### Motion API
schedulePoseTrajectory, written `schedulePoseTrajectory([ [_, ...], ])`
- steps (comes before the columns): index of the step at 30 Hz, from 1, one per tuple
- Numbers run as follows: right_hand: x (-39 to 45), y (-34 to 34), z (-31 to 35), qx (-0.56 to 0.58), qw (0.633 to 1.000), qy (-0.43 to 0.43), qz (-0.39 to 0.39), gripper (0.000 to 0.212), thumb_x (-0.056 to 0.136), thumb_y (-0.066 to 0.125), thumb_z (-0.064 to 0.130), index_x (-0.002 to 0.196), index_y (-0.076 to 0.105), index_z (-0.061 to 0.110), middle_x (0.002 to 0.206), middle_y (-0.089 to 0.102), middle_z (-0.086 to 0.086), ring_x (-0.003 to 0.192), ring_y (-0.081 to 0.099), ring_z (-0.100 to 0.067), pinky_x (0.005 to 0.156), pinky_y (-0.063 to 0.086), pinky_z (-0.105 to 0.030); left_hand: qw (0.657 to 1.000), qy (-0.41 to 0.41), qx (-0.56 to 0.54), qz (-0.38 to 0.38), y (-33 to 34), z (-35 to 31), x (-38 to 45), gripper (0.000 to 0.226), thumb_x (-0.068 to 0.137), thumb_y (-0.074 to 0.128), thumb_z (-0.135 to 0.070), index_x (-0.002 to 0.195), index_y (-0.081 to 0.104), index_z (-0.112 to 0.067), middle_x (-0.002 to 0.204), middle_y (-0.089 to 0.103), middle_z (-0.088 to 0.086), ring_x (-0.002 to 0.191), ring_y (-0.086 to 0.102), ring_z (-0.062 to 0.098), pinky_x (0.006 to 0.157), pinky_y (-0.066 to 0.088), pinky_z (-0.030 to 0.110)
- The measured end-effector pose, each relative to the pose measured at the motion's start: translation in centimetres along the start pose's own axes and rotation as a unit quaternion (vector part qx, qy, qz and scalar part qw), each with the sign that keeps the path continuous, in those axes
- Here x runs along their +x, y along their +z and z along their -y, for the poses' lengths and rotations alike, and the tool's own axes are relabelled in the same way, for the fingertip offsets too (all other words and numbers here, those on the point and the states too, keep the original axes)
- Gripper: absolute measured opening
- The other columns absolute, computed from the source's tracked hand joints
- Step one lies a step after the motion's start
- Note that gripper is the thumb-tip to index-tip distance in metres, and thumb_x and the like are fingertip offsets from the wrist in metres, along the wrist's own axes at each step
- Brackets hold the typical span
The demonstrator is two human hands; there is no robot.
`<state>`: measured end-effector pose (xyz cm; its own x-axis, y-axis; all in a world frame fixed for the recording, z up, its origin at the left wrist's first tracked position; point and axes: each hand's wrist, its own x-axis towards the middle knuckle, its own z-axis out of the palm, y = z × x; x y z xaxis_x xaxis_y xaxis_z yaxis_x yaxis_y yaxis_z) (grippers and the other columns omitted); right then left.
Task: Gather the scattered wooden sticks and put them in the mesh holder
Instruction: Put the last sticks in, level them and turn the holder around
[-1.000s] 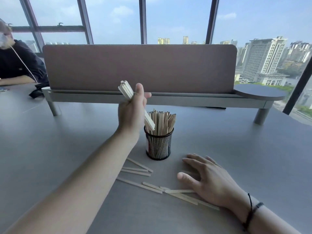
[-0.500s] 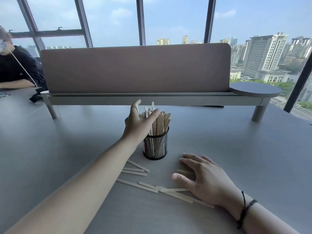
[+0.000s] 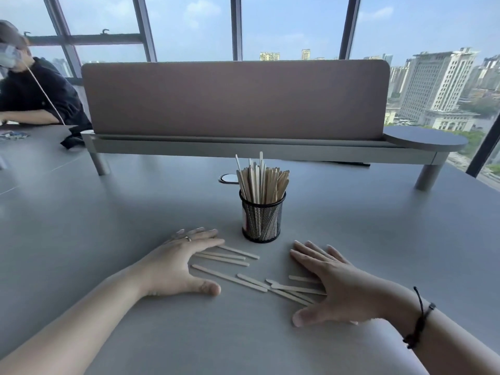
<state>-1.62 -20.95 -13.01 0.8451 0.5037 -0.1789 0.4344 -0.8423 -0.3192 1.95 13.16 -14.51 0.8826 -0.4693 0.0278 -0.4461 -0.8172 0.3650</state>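
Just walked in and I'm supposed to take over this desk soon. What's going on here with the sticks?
A person is gathering wooden sticks into a black mesh holder, which already stands packed with them. Both hands lie flat and open on the grey table. The left hand covers the ends of a few loose sticks, and the right hand rests on another small scatter. Nothing is lifted yet; around ten sticks remain on the table.

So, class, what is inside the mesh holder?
The mesh holder holds a dense bunch of upright wooden sticks. Their lower ends and the holder's bottom are hidden.
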Motion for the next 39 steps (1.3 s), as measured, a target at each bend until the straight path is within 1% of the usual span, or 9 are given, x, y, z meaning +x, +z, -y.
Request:
schedulePoseTrajectory([
  [5,1.0,1.4,0.9,0.006,0.992,-0.017,-0.124,0.081,0.088,0.052,0.065,0.153,0.027,0.026,0.162,0.017,0.014,0.148,0.005,0.001,0.118,-0.002,-0.019,0.996,0.022,-0.085,-0.03,0.8,-1.6,0.3,0.07,0.069,0.054,-0.085,0.13,0.057,-0.05,0.143,0.04,-0.035,0.135,0.015,-0.025,0.119,0.015,0.02],
  [9,1.9,1.8,2.0,0.042,0.976,-0.002,-0.214,0.06,0.084,0.061,0.06,0.132,0.058,0.025,0.141,0.053,0.013,0.128,0.048,-0.006,0.107,0.032,-0.015,0.996,0.03,-0.069,-0.05,2.0,-3.2,0.6,0.059,0.082,0.059,-0.067,0.136,0.055,-0.042,0.139,0.039,-0.037,0.132,0.016,-0.029,0.115,0.015,0.011],
  [11,2.4,1.6,2.5,0.059,0.973,0.0,-0.224,0.057,0.078,0.064,0.061,0.125,0.062,0.027,0.129,0.059,0.015,0.115,0.056,-0.006,0.099,0.042,-0.02,0.996,0.035,-0.053,-0.061,2.4,-3.9,0.8,0.057,0.086,0.063,-0.059,0.139,0.052,-0.041,0.14,0.04,-0.035,0.136,0.019,-0.022,0.11,0.014,0.004],
  [19,3.1,2.1,3.6,0.117,0.959,-0.013,-0.258,0.037,0.074,0.068,0.054,0.1,0.068,0.027,0.096,0.06,0.012,0.086,0.059,-0.006,0.079,0.048,-0.023,0.992,0.025,-0.078,-0.099,3.0,-5.5,1.3,0.058,0.085,0.063,-0.062,0.137,0.053,-0.039,0.144,0.05,-0.022,0.138,0.031,-0.012,0.102,0.02,0.0],
  [25,3.5,2.4,3.8,0.167,0.939,-0.038,-0.297,0.037,0.075,0.066,0.06,0.097,0.064,0.031,0.103,0.053,0.014,0.093,0.056,-0.003,0.08,0.043,-0.013,0.987,0.052,-0.124,-0.089,2.7,-6.5,1.3,0.066,0.079,0.073,-0.056,0.139,0.049,-0.041,0.134,0.058,-0.027,0.122,0.047,-0.018,0.102,0.04,0.013],
  [29,4.5,2.1,4.7,0.287,0.897,-0.048,-0.334,0.031,0.08,0.065,0.056,0.082,0.06,0.026,0.093,0.057,0.004,0.092,0.06,-0.01,0.085,0.049,-0.027,0.985,0.083,-0.133,-0.078,2.8,-8.4,1.6,0.056,0.08,0.077,-0.042,0.128,0.05,-0.05,0.105,0.063,-0.04,0.103,0.058,-0.018,0.083,0.043,0.006],
  [31,5.1,1.7,5.1,0.368,0.866,-0.044,-0.337,0.039,0.081,0.064,0.054,0.077,0.058,0.016,0.083,0.058,0.002,0.077,0.06,-0.008,0.074,0.047,-0.027,0.982,0.093,-0.148,-0.07,3.0,-9.0,2.0,0.057,0.081,0.076,-0.039,0.133,0.051,-0.045,0.111,0.067,-0.032,0.104,0.061,-0.013,0.086,0.047,0.012],
  [36,5.1,0.7,4.3,0.576,0.727,-0.045,-0.372,0.06,0.086,0.059,0.048,0.068,0.049,-0.009,0.066,0.054,-0.009,0.071,0.057,-0.02,0.075,0.053,-0.035,0.976,0.075,-0.182,-0.094,3.9,-8.9,2.4,0.051,0.081,0.079,-0.04,0.129,0.06,-0.034,0.114,0.07,-0.021,0.105,0.062,-0.011,0.091,0.047,0.015],
  [39,4.5,1.0,2.6,0.504,0.751,0.039,-0.425,0.054,0.088,0.057,0.052,0.062,0.061,0.005,0.063,0.064,-0.005,0.069,0.063,-0.02,0.077,0.052,-0.039,0.974,0.079,-0.18,-0.114,4.0,-8.6,2.3,0.045,0.082,0.079,-0.036,0.125,0.065,-0.031,0.109,0.071,-0.02,0.103,0.063,-0.008,0.089,0.046,0.013],
])
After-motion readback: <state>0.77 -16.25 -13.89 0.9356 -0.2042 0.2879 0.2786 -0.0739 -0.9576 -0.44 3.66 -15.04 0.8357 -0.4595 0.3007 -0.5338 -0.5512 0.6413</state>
